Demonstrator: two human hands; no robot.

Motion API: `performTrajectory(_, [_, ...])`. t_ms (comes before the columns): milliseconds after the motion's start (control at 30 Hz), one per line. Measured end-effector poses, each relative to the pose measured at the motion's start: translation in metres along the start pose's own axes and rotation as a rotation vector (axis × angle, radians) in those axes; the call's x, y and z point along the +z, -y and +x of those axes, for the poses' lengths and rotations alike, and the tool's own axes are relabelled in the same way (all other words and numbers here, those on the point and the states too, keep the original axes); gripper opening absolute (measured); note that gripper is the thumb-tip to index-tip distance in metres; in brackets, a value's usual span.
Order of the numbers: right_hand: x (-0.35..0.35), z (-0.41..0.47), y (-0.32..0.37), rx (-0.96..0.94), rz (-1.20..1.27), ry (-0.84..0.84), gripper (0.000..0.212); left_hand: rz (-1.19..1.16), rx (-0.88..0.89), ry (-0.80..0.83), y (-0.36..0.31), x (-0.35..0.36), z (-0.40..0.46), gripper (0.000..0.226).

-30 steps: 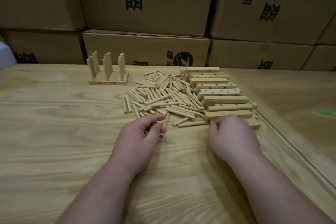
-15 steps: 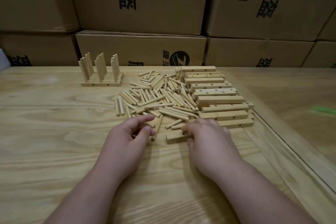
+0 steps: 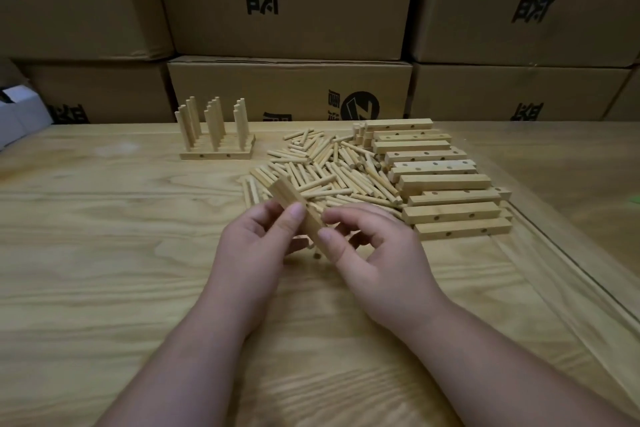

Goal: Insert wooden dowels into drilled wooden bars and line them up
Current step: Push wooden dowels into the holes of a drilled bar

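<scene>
A pale drilled wooden bar [image 3: 289, 196] is held tilted above the table, its far end pointing up and left. My left hand [image 3: 258, 246] pinches it from the left with thumb and fingers. My right hand [image 3: 377, 253] holds its lower end from the right. Behind the hands lies a heap of loose wooden dowels [image 3: 332, 173]. A row of drilled bars [image 3: 446, 180] is stacked at the heap's right side. At the back left stand several finished bars with upright dowels [image 3: 216, 130], lined up side by side.
The work lies on a light wooden table [image 3: 104, 253] whose raised edge strip [image 3: 568, 263] runs diagonally on the right. Stacked cardboard boxes [image 3: 291, 90] form a wall right behind the table. A white box [image 3: 20, 111] sits at the far left.
My right hand pulled one bar from the stack toward the middle and lifted it. My left hand left the dowels and took hold of the bar too.
</scene>
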State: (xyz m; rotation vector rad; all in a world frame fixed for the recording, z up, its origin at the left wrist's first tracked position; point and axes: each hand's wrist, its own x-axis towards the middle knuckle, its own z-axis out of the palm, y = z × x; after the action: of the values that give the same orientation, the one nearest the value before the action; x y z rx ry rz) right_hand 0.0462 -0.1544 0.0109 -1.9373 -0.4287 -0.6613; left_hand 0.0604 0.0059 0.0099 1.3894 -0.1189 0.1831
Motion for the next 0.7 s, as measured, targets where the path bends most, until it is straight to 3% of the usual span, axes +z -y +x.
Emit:
performTrajectory(100, [-0.002, 0.003, -0.004, 0.082, -0.055, 0.031, 0.029, -0.202, -0.092, -0.130, -0.007, -0.002, 0.006, 0.021])
performTrajectory(200, [-0.001, 0.006, -0.012, 0.198, -0.266, 0.258, 0.043, -0.294, -0.136, -0.205, -0.008, -0.005, 0.009, 0.035])
performTrajectory(267, [0.003, 0.006, -0.016, 0.222, -0.453, 0.387, 0.040, -0.323, -0.159, -0.221, -0.007, -0.007, 0.011, 0.037])
performTrajectory(400, [0.006, 0.005, -0.015, 0.186, -0.548, 0.350, 0.025, -0.324, -0.188, -0.248, -0.003, -0.009, 0.015, 0.026])
performTrajectory(600, [0.006, 0.004, -0.016, 0.181, -0.593, 0.443, 0.032, -0.214, -0.223, -0.217, 0.002, -0.010, 0.016, 0.032])
performTrajectory(700, [0.005, 0.004, -0.012, 0.197, -0.617, 0.400, 0.026, -0.213, -0.240, -0.198, 0.002, -0.010, 0.016, 0.030])
